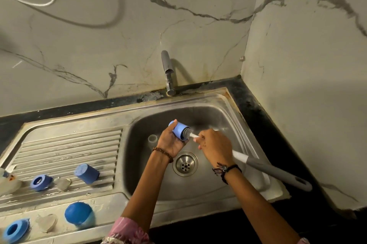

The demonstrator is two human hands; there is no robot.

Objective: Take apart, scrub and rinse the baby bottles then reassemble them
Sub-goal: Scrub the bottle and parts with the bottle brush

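Held part: a light-blue cylindrical plastic bottle cap (178, 130), tilted, open end facing right, over the stainless-steel sink basin (222, 124).
Left hand (171, 141): fingers curled round the cap.
Right hand (215, 147): grips the white-and-grey long-handled bottle brush (264, 166); its grey bristle head sits inside the cap's mouth.
Basin: a clear small cup-like piece (152, 140) lies near the drain (185, 163).
Ribbed drainboard (65, 144): a dark-blue cap (87, 173), a blue threaded ring (40, 182), a clear nipple (62, 183).
Front ledge: a blue dome cap (79, 214), another blue ring (15, 229), a second clear nipple (46, 222).
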